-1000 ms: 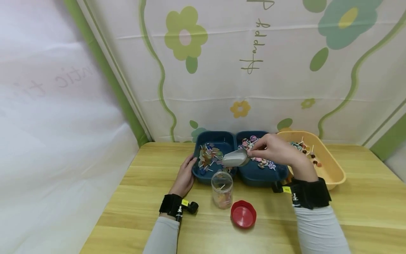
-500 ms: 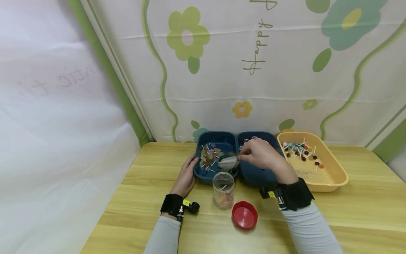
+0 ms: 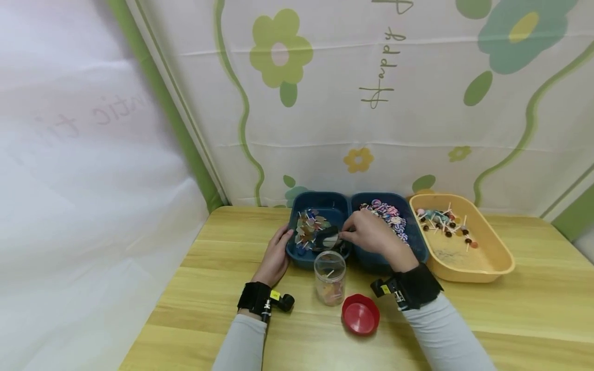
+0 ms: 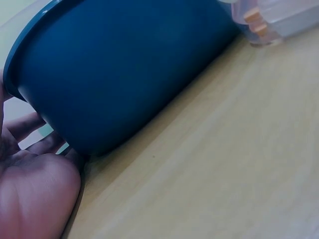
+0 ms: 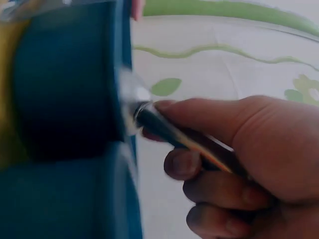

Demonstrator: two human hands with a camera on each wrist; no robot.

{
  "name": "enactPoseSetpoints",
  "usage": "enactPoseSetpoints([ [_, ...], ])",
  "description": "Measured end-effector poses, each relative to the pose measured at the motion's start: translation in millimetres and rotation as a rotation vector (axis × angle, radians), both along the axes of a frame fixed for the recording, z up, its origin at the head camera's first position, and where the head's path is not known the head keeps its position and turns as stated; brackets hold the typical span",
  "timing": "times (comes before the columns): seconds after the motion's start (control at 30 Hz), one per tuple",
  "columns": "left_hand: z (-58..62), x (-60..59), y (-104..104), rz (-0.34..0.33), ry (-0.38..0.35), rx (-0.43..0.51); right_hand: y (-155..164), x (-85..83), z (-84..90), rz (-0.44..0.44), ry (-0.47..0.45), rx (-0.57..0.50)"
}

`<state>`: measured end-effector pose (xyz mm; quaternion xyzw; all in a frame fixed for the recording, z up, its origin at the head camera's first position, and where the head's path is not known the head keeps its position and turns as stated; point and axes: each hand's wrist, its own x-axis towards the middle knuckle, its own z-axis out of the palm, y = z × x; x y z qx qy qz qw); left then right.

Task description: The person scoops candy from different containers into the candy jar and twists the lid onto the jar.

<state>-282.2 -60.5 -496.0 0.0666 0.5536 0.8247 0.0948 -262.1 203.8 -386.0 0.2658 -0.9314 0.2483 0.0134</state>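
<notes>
My left hand (image 3: 273, 260) holds the left wall of the left dark blue bin (image 3: 328, 200), thumb at the rim and fingers along the outside; in the left wrist view, fingers reach around the bin's lower corner. With my right hand (image 3: 371, 234) I grip a metal scoop (image 3: 328, 240) by its handle (image 5: 174, 137), fingers curled around it. The scoop's bowl is down inside that bin, against gummy-coloured candies on sticks (image 3: 307, 232). Just in front stands a clear jar (image 3: 330, 281), uncapped, with some pale candies at its bottom.
A red lid (image 3: 360, 315) lies beside the jar. A second blue bin (image 3: 419, 250) adjoins on the right, holding swirl lollipops (image 3: 392, 219). Farther right, a yellow bin (image 3: 492, 257) contains round lollipops (image 3: 438, 220). A patterned curtain (image 3: 315, 123) hangs behind the table.
My right hand has moved left and the scoop has gone lower into the left blue bin, among the candies. My left hand keeps its hold on the bin.
</notes>
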Motion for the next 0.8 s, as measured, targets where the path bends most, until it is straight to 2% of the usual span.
enactPoseSetpoints([
  [0.13,-0.3,0.9,-0.5,-0.007,0.001,-0.008,-10.0,-4.4,-12.9,0.1,-0.09,-0.077],
  [0.23,-0.8,1.3,-1.1,0.002,-0.001,-0.011,-15.2,-6.9,-18.9,0.133,-0.141,-0.109],
  [0.37,-0.8,0.6,-1.5,0.005,0.01,0.003,-14.1,-9.2,-22.1,0.131,-0.159,-0.132],
  [0.57,-0.5,-0.7,-0.9,-0.004,0.017,-0.011,-8.2,-13.9,-25.2,0.177,-0.155,-0.147],
  [0.8,0.3,-1.2,0.2,0.012,-0.004,-0.007,0.2,-19.8,-30.7,0.223,-0.215,-0.259],
])
